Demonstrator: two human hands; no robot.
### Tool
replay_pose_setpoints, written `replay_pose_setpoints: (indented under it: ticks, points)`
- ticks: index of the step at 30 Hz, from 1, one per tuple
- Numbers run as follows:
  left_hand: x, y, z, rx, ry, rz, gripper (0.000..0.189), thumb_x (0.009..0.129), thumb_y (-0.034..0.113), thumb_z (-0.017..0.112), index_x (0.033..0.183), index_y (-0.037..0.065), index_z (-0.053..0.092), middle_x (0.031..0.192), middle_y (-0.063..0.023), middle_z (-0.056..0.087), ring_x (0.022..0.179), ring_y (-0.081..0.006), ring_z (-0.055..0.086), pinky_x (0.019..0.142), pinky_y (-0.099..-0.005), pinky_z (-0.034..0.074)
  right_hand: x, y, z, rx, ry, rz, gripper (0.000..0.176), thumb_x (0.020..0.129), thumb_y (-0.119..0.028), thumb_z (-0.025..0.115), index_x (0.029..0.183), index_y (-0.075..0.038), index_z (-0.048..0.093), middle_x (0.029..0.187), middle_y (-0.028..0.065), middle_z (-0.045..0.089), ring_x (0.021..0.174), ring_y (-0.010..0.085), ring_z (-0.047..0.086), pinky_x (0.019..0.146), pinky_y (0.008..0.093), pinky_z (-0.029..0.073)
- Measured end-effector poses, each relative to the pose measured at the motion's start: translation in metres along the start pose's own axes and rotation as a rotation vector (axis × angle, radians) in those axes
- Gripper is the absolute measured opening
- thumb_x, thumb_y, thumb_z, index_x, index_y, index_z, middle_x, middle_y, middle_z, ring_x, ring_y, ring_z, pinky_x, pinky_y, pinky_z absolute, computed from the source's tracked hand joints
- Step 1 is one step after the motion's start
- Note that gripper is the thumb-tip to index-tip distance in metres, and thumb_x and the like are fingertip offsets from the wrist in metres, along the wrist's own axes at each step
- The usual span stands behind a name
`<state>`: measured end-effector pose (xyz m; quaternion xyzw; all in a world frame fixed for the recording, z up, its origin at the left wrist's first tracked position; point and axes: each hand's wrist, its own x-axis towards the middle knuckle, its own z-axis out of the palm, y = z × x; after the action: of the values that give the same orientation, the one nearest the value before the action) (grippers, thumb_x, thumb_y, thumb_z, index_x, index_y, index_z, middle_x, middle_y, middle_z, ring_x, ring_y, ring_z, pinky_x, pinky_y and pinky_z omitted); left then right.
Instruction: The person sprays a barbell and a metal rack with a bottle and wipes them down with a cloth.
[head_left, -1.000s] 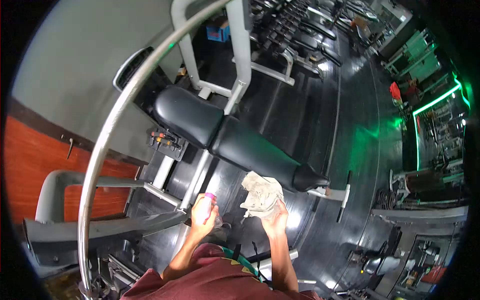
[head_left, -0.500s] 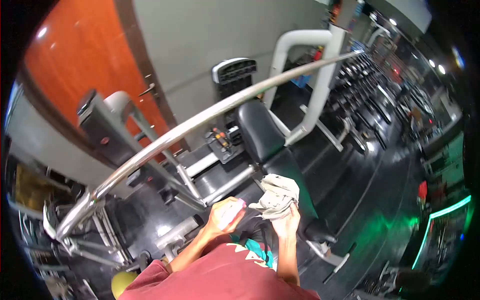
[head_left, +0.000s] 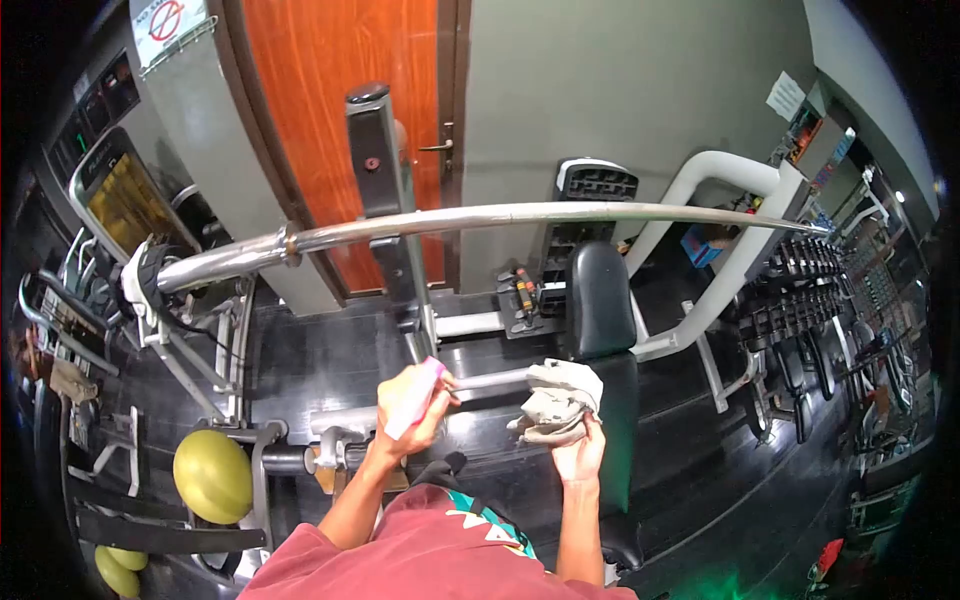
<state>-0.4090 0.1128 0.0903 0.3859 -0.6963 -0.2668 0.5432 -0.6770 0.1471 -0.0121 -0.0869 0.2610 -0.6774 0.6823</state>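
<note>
My left hand (head_left: pixel 408 408) is closed round a pink and white object (head_left: pixel 420 390), whose kind I cannot make out. To its right, my right hand (head_left: pixel 580 455) grips a crumpled pale cloth (head_left: pixel 562 400) from below and behind. The two hands are apart, both in front of my maroon shirt. Beyond them a long metal barbell (head_left: pixel 520 213) stretches across the view; neither hand touches it. Just past the cloth is a black padded bench (head_left: pixel 602 300).
A yellow ball (head_left: pixel 213 477) sits at the left beside a metal frame. An orange-brown door (head_left: pixel 330 110) is in the wall ahead. A dumbbell rack (head_left: pixel 795 315) and a thick white machine frame (head_left: pixel 715 285) stand at the right.
The view has turned to the left and levelled, bringing the yellow ball and a wall sign into sight. My left hand has lifted away from my shirt, and the hands are farther apart.
</note>
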Motion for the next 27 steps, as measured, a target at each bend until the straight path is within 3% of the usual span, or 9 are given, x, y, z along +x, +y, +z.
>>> replay_pose_setpoints:
  ticks: [6,9,12,15,17,19,27]
  points:
    - [0.008,0.013,-0.031,0.114,0.160,0.139,0.014,0.082,-0.007,0.058,0.097,-0.006,0.058,0.090,-0.0149,0.065,0.064,-0.0188,0.066,0.058,-0.0293,0.056,-0.014,0.013,0.011,-0.032,-0.067,0.065,0.042,0.095,-0.028,0.043,0.130,-0.005,0.050,0.131,0.0110,0.054,0.121,0.0283,0.051,0.104,0.0477,0.038]
    - [0.014,0.002,-0.044,-0.043,0.216,0.138,0.024,0.084,-0.006,0.059,0.108,-0.006,0.058,0.089,-0.0132,0.062,0.061,-0.0160,0.064,0.054,-0.0267,0.054,-0.010,0.021,0.021,-0.015,-0.131,0.097,0.040,0.097,-0.026,0.041,0.129,-0.004,0.049,0.132,0.0120,0.053,0.123,0.0275,0.049,0.105,0.0467,0.037]
    - [0.031,0.008,-0.055,-0.140,0.340,-0.024,0.041,0.086,-0.004,0.059,0.127,-0.002,0.053,0.084,-0.0089,0.057,0.056,-0.0107,0.059,0.046,-0.0234,0.051,-0.003,0.029,0.039,-0.097,-0.143,0.064,0.041,0.097,-0.027,0.042,0.129,-0.004,0.049,0.133,0.0123,0.052,0.123,0.0280,0.048,0.105,0.0469,0.036]
    - [0.045,0.014,-0.069,-0.074,0.363,-0.108,0.039,0.088,-0.003,0.058,0.127,-0.002,0.053,0.084,-0.0078,0.057,0.054,-0.0092,0.057,0.044,-0.0224,0.049,0.011,0.038,0.044,-0.116,-0.121,0.040,0.041,0.097,-0.028,0.042,0.130,-0.004,0.048,0.134,0.0124,0.051,0.124,0.0286,0.048,0.106,0.0472,0.036]
    - [0.054,0.012,-0.079,-0.074,0.355,-0.146,0.040,0.086,-0.002,0.059,0.126,-0.002,0.054,0.081,-0.0084,0.058,0.056,-0.0120,0.057,0.049,-0.0252,0.049,0.017,0.040,0.052,-0.171,-0.134,0.022,0.042,0.096,-0.028,0.043,0.130,-0.004,0.048,0.134,0.0121,0.051,0.124,0.0288,0.047,0.106,0.0477,0.036]
    - [0.067,-0.001,-0.088,0.203,0.324,0.086,0.041,0.087,-0.006,0.057,0.128,-0.002,0.052,0.088,-0.0059,0.056,0.053,-0.0083,0.054,0.044,-0.0220,0.048,0.024,0.039,0.065,-0.157,-0.146,0.010,0.043,0.096,-0.030,0.043,0.131,-0.005,0.048,0.136,0.0118,0.050,0.125,0.0293,0.047,0.106,0.0486,0.035]
    - [0.115,-0.002,-0.098,0.110,0.349,0.173,0.043,0.087,-0.004,0.057,0.130,0.000,0.052,0.087,-0.0063,0.056,0.052,-0.0080,0.053,0.044,-0.0219,0.046,0.041,0.020,0.140,-0.153,-0.076,-0.249,0.040,0.099,-0.029,0.038,0.131,-0.006,0.047,0.134,0.0088,0.051,0.123,0.0239,0.049,0.105,0.0451,0.039]
